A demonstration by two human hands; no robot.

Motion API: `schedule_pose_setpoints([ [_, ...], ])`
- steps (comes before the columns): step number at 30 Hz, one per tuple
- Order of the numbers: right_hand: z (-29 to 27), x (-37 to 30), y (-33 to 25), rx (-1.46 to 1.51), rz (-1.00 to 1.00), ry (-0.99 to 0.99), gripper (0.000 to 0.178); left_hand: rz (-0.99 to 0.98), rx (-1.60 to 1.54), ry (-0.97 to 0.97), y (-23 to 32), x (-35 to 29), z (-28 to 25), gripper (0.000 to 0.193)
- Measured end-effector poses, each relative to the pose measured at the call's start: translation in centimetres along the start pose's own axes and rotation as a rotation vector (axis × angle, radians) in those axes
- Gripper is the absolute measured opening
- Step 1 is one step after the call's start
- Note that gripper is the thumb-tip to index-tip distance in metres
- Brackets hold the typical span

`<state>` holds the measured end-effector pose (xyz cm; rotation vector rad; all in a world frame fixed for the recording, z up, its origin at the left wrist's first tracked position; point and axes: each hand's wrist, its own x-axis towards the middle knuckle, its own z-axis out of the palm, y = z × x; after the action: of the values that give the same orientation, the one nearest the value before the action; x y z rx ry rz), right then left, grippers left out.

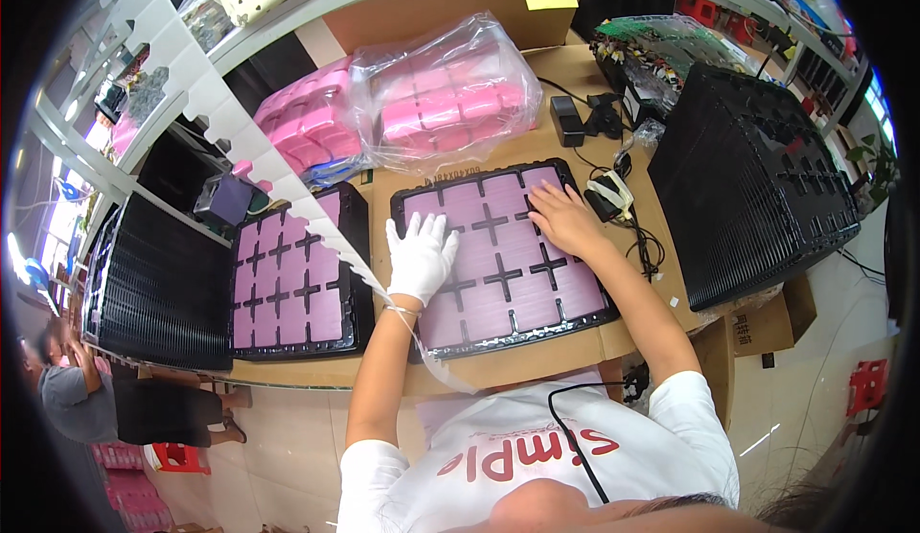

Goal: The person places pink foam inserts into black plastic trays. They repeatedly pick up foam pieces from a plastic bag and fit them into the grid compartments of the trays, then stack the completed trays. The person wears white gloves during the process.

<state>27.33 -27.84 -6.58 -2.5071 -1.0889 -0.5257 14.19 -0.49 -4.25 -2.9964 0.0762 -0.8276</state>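
In front of me a shallow black tray lies on the cardboard-covered bench, with a pink sheet in it. Black cross-shaped pieces stand out in rows against the pink. My left hand, in a white glove, rests flat over the tray's left side, fingers spread. On the upper right part my bare right hand lies with its fingers stretched out and touching the sheet. Neither hand holds anything. A thin pale band is at my left wrist.
Left stands another black tray with a pink sheet, beside a black tray stack. A tall black stack is at the right. Behind are bagged pink trays, a black adapter and cables. A pale notched strip crosses the left.
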Motion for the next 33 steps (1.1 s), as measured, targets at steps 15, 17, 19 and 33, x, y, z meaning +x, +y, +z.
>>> schedule_pose_setpoints([
  [15,-3.3,0.3,0.2,0.072,0.124,0.026,0.03,-0.107,0.028,0.009,-2.4,0.1,-1.1,0.03],
  [17,-6.1,-4.1,-0.9,0.341,0.065,-0.032,0.025,0.043,-0.236,-0.085,-1.5,-1.9,-4.2,0.023],
  [19,-8.1,-8.5,-2.2,0.508,-0.013,-0.144,0.021,0.504,-0.155,-0.157,-1.4,-5.6,-7.1,0.031],
  [33,-8.0,-16.0,-3.4,0.465,0.233,-0.051,0.037,-0.672,-0.503,-0.141,3.1,-14.4,-9.8,0.029],
])
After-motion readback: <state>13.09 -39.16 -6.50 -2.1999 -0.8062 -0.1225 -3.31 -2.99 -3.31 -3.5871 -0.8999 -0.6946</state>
